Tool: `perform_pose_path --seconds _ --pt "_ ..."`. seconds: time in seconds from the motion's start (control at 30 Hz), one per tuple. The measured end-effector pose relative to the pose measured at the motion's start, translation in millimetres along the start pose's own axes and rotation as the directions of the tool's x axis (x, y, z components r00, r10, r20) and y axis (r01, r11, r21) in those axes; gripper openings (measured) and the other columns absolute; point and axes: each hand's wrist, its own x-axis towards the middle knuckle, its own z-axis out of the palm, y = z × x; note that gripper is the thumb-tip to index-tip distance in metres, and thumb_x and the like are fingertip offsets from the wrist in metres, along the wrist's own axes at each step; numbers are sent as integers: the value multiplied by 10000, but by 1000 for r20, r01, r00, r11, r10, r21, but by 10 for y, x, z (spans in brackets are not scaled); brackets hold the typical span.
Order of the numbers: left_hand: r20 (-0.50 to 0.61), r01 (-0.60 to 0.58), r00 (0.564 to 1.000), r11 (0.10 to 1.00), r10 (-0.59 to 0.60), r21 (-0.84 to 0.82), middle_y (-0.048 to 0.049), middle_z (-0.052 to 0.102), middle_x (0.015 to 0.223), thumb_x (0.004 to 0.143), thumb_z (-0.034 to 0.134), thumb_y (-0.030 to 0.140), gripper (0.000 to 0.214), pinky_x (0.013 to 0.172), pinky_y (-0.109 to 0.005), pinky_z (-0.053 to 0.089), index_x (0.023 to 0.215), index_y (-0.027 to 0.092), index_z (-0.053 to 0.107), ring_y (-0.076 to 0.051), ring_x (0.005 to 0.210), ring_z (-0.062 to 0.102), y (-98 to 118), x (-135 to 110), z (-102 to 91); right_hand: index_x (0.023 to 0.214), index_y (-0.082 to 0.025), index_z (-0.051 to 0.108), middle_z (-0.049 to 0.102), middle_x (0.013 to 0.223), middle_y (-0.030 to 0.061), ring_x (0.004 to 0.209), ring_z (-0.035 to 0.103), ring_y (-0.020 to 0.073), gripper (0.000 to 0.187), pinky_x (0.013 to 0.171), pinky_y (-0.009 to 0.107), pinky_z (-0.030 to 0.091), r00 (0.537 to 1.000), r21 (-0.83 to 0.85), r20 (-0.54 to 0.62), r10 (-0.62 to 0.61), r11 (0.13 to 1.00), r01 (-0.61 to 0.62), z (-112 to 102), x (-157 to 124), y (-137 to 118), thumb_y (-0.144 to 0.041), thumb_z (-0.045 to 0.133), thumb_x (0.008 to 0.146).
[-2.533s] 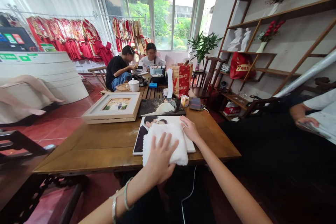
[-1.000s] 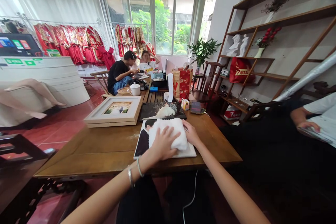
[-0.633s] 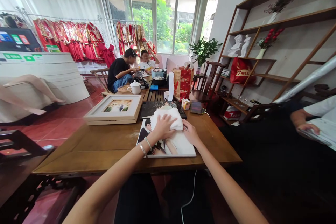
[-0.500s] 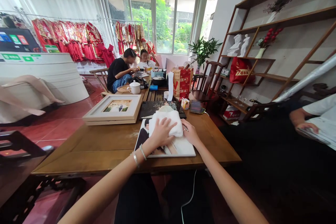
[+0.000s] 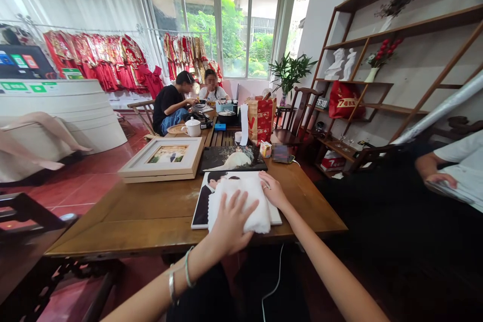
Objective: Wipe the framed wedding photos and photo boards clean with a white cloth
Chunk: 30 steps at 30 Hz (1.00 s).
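Observation:
My left hand [image 5: 234, 216] lies with fingers spread on a folded white cloth [image 5: 257, 205]. Beneath the cloth is a photo panel [image 5: 199, 207] showing a person in a dark suit; the cloth covers most of its middle and overhangs its near edge. My right hand [image 5: 272, 190] rests at the panel's upper right side, fingers stretched and touching its edge, a ring on one finger. Just beyond lies a second, dark photo panel [image 5: 213, 157] with a pale dress in the picture. Two bracelets circle my left wrist.
A white framed picture [image 5: 130, 166] lies on the wooden table [image 5: 143, 211] to the left. Behind stand a lidded white cup [image 5: 193, 127], a paper bag [image 5: 262, 118], a small box [image 5: 265, 149] and a phone [image 5: 281, 154]. Two people sit at the far end; another person's hand [image 5: 441, 179] is at right.
My left hand has drawn the cloth toward me, from the panel's upper part down over its near edge. My right hand has stayed at the panel's right side.

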Motion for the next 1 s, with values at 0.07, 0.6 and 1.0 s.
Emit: perform_pose_path --seconds 0.07,0.6,1.0 --pt "6 20 1000 1000 -20 14 -115 298 1497 792 567 453 718 1065 -620 169 1441 317 293 -368 1369 223 -97 185 -21 1095 -185 676 625 1240 111 1239 514 238 344 1089 455 345 1000 5 2 -1 1000 1 -4 3 2 -199 489 806" --pt "-42 104 994 992 -101 74 -128 352 1461 831 529 412 623 1032 -622 215 1415 287 352 -354 1343 274 -495 752 23 1082 -188 680 632 1230 110 1216 536 239 335 1092 455 342 1000 16 -23 19 1000 -19 12 8 -13 -197 513 792" --pt "-12 33 999 999 -33 -29 -115 171 1546 775 555 499 827 1078 -639 38 1478 335 150 -370 1410 77 93 -378 47 1079 -180 682 635 1223 99 1237 516 237 346 1096 462 347 1000 -7 -20 21 1000 -21 12 -8 -35 -147 483 797"
